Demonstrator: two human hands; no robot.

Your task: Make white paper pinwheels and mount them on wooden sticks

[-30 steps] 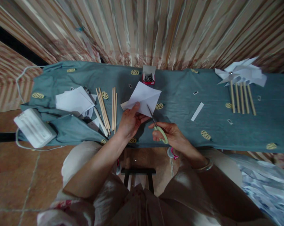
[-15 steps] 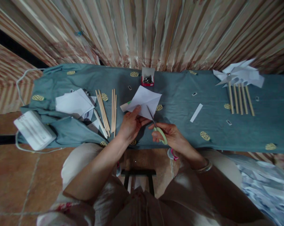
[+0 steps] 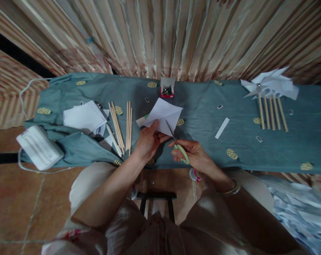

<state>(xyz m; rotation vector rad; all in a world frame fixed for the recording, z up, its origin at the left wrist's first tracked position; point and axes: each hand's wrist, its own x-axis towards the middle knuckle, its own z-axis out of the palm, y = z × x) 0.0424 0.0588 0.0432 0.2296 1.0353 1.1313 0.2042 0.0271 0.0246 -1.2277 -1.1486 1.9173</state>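
Cutting a paper square, seen from above. The left hand (image 3: 147, 143) pinches the sheet (image 3: 161, 110) at its near left edge, thumb on top and fingers beneath. The right hand (image 3: 191, 151) grips the scissors (image 3: 182, 153), its fingers curled about the green handles. The sheet is held over the cloth (image 3: 200, 101), between the 2 hands and just in front of the box (image 3: 167, 94) of metal pieces. 1 blade lies over the near part of the sheet, its tip towards the middle; the other is not visible and is presumably underneath. How far the blades are parted cannot be told.

For a clean cut, the pinch is best kept firm and close to the blade line, with the lower fingers clear of the hidden blade. The sheet should be taut, the closing slow, and the cut ended short of the centre.

Left: sticks (image 3: 128, 125) and stacked paper (image 3: 82, 116). Right: 1 strip (image 3: 222, 128) and, farther off, pinwheels (image 3: 272, 85).
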